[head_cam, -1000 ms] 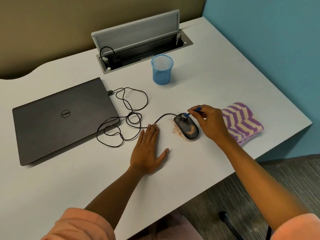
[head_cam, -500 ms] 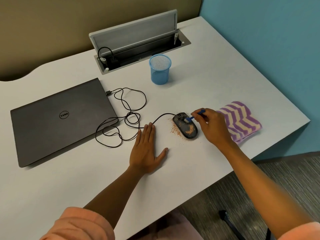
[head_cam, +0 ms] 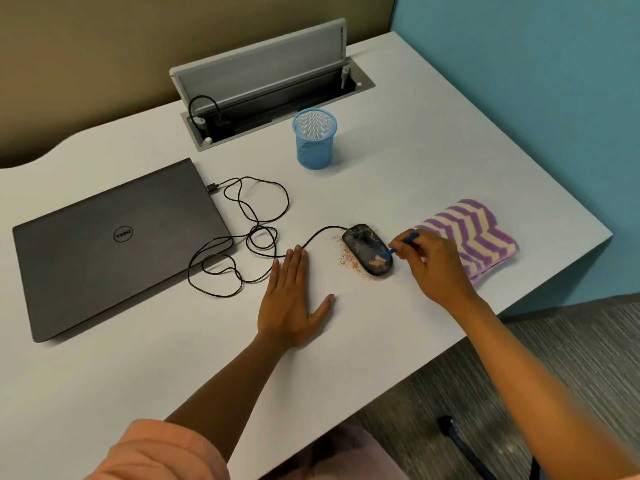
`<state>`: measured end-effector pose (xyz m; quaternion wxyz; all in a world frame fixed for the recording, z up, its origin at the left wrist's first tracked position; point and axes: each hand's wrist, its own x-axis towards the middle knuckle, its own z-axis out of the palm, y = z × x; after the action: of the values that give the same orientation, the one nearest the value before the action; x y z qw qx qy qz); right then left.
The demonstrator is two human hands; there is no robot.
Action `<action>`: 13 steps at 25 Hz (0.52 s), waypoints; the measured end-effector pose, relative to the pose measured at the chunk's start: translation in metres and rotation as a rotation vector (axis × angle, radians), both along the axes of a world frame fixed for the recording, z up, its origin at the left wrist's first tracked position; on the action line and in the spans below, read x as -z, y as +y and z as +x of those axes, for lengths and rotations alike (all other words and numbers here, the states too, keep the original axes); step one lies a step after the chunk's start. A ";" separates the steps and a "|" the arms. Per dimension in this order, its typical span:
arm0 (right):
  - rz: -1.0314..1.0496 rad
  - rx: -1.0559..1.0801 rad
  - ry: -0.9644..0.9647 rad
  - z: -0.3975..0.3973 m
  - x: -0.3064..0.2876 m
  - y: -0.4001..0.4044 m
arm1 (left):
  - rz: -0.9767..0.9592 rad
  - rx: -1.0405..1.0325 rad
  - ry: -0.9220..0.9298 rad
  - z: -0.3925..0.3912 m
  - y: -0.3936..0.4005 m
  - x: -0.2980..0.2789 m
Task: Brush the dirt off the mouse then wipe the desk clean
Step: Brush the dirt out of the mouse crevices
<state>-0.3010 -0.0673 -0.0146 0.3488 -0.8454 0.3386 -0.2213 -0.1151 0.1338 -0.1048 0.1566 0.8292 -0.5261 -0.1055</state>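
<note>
On the white desk [head_cam: 415, 161] a closed laptop [head_cam: 114, 244] lies at the left and a striped cloth [head_cam: 474, 233] at the right. The left hand [head_cam: 291, 303] rests flat, fingers spread, beside the dirty mouse [head_cam: 363, 245], which sits mid-desk with orange dirt [head_cam: 348, 259] scattered to its left. The right hand [head_cam: 433, 265] pinches a small blue brush [head_cam: 400, 244] whose tip touches the mouse's near end.

On the counter [head_cam: 433, 161], the laptop [head_cam: 114, 244] lies left, the mouse [head_cam: 363, 245] right of it, the cloth [head_cam: 474, 233] further right, and the cup [head_cam: 314, 138] behind the mouse.
</note>
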 end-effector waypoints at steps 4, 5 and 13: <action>-0.036 0.029 -0.079 -0.002 -0.001 -0.001 | 0.005 0.001 -0.007 -0.001 0.000 -0.002; -0.061 0.023 -0.078 -0.001 -0.001 0.001 | 0.006 0.001 -0.007 0.000 0.000 -0.002; -0.277 -0.111 0.044 -0.038 0.025 0.047 | 0.017 0.004 -0.010 -0.001 0.001 -0.004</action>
<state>-0.3392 -0.0202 -0.0393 0.2330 -0.9074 0.2653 -0.2278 -0.1161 0.1345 -0.1004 0.1466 0.8299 -0.5277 -0.1063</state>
